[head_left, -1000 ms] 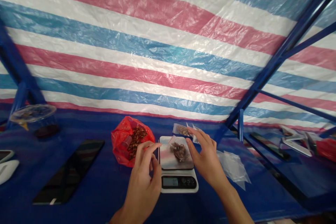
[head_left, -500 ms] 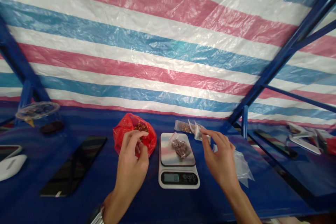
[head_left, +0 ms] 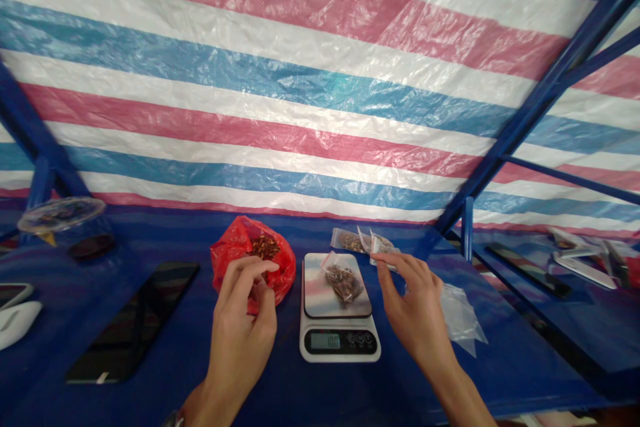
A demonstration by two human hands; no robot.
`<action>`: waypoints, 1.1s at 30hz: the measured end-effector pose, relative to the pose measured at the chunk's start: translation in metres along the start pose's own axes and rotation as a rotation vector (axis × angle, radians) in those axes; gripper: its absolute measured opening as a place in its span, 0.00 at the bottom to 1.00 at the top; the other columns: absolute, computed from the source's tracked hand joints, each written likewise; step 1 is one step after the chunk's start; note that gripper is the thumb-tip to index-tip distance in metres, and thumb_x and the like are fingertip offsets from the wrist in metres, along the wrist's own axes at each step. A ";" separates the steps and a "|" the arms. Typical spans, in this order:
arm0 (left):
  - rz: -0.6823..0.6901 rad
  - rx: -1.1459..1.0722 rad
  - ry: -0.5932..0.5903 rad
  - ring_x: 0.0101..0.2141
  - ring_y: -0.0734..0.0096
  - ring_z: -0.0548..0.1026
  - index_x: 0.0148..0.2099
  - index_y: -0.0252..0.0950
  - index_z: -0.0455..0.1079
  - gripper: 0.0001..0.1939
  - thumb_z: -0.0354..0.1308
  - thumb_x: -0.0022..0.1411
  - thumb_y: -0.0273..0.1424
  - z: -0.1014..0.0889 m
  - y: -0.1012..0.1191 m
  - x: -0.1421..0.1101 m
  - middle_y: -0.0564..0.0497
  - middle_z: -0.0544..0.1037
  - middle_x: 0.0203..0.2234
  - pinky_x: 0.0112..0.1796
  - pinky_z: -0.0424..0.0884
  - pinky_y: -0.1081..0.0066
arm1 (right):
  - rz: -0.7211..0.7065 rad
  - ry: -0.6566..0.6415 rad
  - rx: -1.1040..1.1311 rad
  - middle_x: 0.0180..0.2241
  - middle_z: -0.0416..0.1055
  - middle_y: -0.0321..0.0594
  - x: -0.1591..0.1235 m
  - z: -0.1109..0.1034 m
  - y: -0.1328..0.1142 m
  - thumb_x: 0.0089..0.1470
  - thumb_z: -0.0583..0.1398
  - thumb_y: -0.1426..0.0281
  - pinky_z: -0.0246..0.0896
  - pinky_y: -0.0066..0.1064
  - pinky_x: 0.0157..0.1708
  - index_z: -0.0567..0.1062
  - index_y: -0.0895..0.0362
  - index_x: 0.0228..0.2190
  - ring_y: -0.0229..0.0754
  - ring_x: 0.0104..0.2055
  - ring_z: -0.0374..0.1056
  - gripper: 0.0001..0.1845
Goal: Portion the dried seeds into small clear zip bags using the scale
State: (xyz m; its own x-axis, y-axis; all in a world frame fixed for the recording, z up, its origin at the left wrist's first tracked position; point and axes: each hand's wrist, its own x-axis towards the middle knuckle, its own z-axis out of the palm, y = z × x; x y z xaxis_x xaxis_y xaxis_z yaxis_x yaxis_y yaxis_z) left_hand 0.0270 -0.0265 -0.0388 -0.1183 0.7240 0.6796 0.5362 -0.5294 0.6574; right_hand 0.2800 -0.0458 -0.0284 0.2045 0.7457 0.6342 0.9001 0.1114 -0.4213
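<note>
My left hand [head_left: 240, 323] is curled over the mouth of a red plastic bag [head_left: 280, 273] holding dried reddish-brown pieces [head_left: 264, 247]. Its fingertips are pinched together, and anything between them is hidden. My right hand [head_left: 415, 310] pinches the edge of a small clear zip bag [head_left: 383, 253] at the far side of a white digital scale [head_left: 340, 341]. On the scale's platform lies a clear zip bag of brown pieces [head_left: 343, 282]. A filled packet [head_left: 347, 240] lies behind the scale.
Loose clear plastic bags [head_left: 463, 320] lie right of the scale on a blue cloth. Black phones [head_left: 133, 323] and a white device [head_left: 17, 323] lie left, a glass dish [head_left: 60, 215] stands far left, and striped tarpaulin [head_left: 300, 87] on blue steel framing [head_left: 530, 103] rises behind.
My left hand has moved from beside the scale to the red bag. My right hand has moved from the scale's platform to the small zip bag behind it.
</note>
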 end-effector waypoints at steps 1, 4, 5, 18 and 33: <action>0.010 -0.004 -0.002 0.42 0.66 0.76 0.44 0.41 0.73 0.12 0.51 0.66 0.22 0.001 0.004 -0.003 0.49 0.75 0.41 0.42 0.73 0.69 | -0.006 -0.011 -0.009 0.46 0.80 0.43 -0.001 0.002 -0.001 0.68 0.53 0.59 0.54 0.47 0.52 0.80 0.49 0.43 0.54 0.50 0.71 0.16; 0.061 -0.016 -0.066 0.42 0.67 0.78 0.45 0.42 0.73 0.14 0.50 0.67 0.21 0.008 0.013 -0.014 0.49 0.76 0.41 0.42 0.74 0.70 | -0.030 -0.066 -0.067 0.48 0.79 0.44 -0.007 0.013 -0.007 0.66 0.57 0.58 0.53 0.50 0.53 0.78 0.49 0.48 0.57 0.53 0.69 0.16; 0.085 -0.008 -0.101 0.42 0.67 0.78 0.45 0.42 0.73 0.14 0.50 0.67 0.21 0.010 0.014 -0.018 0.49 0.77 0.41 0.42 0.74 0.70 | -0.034 -0.088 -0.093 0.49 0.78 0.45 -0.010 0.018 -0.008 0.65 0.58 0.56 0.53 0.51 0.54 0.77 0.49 0.51 0.58 0.54 0.69 0.17; -0.289 -0.119 -0.276 0.48 0.53 0.77 0.49 0.42 0.78 0.14 0.58 0.67 0.40 0.033 0.004 -0.016 0.45 0.82 0.44 0.52 0.72 0.56 | -0.026 -0.222 0.127 0.39 0.79 0.39 -0.018 0.045 -0.052 0.65 0.60 0.63 0.56 0.45 0.50 0.75 0.50 0.38 0.50 0.43 0.74 0.06; -0.364 -0.523 -0.284 0.46 0.62 0.78 0.47 0.40 0.75 0.16 0.52 0.72 0.44 0.029 0.016 -0.004 0.46 0.81 0.45 0.49 0.72 0.67 | 0.283 -0.284 0.793 0.31 0.77 0.39 -0.007 0.030 -0.066 0.62 0.59 0.49 0.65 0.33 0.37 0.76 0.54 0.33 0.45 0.34 0.71 0.21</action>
State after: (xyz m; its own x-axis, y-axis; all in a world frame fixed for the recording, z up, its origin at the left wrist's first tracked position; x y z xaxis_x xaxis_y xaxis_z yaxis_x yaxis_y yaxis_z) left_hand 0.0603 -0.0251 -0.0404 0.0471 0.9458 0.3212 0.0227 -0.3225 0.9463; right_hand 0.2072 -0.0385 -0.0242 0.1805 0.9374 0.2980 0.2778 0.2420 -0.9297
